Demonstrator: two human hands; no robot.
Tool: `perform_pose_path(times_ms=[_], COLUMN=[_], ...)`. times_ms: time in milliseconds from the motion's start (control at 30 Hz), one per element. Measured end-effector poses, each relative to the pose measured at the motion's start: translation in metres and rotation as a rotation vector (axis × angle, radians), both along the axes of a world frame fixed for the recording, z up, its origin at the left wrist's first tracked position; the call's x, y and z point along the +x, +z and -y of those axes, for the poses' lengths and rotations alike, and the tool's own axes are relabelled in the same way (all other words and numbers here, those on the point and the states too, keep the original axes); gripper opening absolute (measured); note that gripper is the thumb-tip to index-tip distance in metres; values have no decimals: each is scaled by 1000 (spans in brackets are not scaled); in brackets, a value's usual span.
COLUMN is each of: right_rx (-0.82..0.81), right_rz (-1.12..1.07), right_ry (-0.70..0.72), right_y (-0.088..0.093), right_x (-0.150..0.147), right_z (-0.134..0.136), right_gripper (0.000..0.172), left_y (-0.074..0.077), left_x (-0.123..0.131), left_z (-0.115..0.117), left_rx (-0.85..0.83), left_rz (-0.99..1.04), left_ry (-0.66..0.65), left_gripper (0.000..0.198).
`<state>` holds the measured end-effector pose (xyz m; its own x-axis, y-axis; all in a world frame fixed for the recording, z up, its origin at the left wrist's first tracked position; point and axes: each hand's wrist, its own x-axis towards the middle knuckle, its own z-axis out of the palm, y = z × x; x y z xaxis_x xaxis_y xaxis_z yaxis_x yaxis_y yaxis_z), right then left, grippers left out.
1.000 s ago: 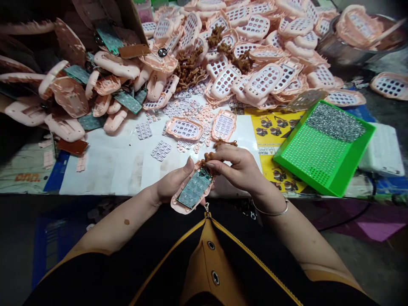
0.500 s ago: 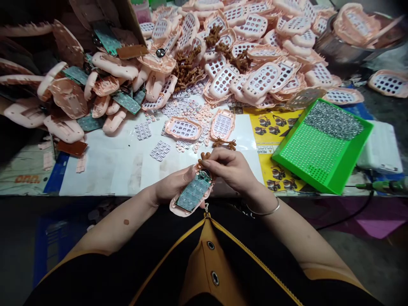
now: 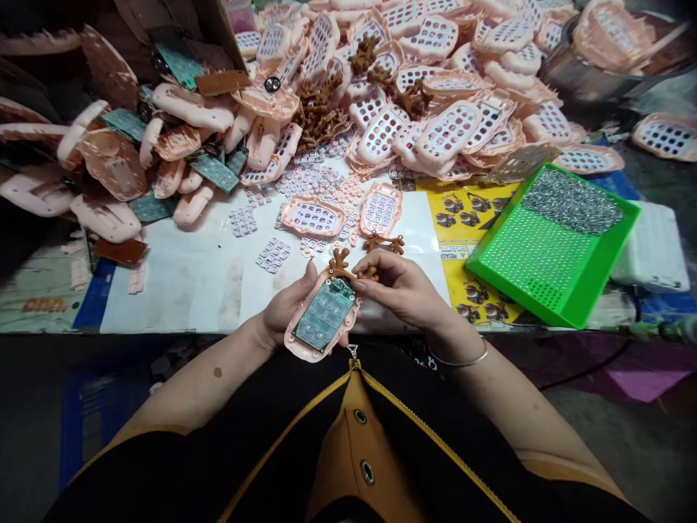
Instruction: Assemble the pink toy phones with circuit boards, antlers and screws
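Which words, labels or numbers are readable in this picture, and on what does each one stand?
"PRECAUCI", upside down, rest unclear: yellow printed sheet.
Orange letters on the paper at far left: too blurred to read.
Nothing legible on the green circuit board in the pink shell, left hand.

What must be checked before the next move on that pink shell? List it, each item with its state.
1. Grip of left hand on pink shell: ok.
2. The green board inside the shell: ok; fully seated, cannot tell.
3. Pinch of right hand on brown antler piece at the shell's top end: ok.
4. That piece pushed home: cannot tell.
5. A spare antler piece on the table beyond the hands: ok.
6. The green tray at right, metal bits in its far corner: ok.
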<state>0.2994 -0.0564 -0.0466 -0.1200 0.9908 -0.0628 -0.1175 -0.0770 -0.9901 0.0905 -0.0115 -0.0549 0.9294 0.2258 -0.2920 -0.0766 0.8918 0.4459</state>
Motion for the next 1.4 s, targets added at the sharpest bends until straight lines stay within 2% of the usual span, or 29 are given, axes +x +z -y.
perform_pose_path(times_ms=[100, 300, 467, 533, 600, 700, 767, 833, 900, 1000, 1133, 1267, 1400], right_rx=[54, -46, -23, 44, 129, 188, 153, 117, 116, 122, 163, 131, -130], right_rz=[67, -174, -81, 27, 194, 564, 845, 1041, 1159, 1155, 1006, 914, 985], right_ry=[-49, 79, 57, -27, -182, -391, -380, -251, -154, -124, -201, -396, -478], right_y=[-4, -9, 7, 19, 30, 34, 25, 9, -8, -22, -10, 9, 6], right_x=[-3, -4, 1, 10, 27, 60, 80, 90, 88, 68, 48, 65, 96], right_z=[0, -1, -12, -21, -29, -36, -36, -33, -32, -33, -40, -44, -57], right_gripper=[21, 24, 33, 40, 39, 33, 32, 36, 37, 28, 25, 26, 35], left_y=[-1, 0, 0, 4, 9, 19, 23, 25, 24, 20, 16, 18, 23], left_x=[0, 1, 1, 0, -1, -5, -5, -5, -4, -5, -11, -13, -7], left_z=[0, -1, -10, -15, -22, -29, -33, -35, -36, -34, -30, -25, -20], left_rx=[-3, 8, -26, -13, 9, 35, 35, 25, 8, -5, 23, 39, 32], left_rz=[-10, -39, -27, -28, -31, -64, -88, -96, -94, -78, -24, 22, 33], left_ry=[8, -14, 30, 101, 209, 372, 444, 479, 488, 485, 488, 481, 454], left_gripper=[68, 73, 80, 84, 85, 78, 68, 60, 56, 58, 63, 63, 63])
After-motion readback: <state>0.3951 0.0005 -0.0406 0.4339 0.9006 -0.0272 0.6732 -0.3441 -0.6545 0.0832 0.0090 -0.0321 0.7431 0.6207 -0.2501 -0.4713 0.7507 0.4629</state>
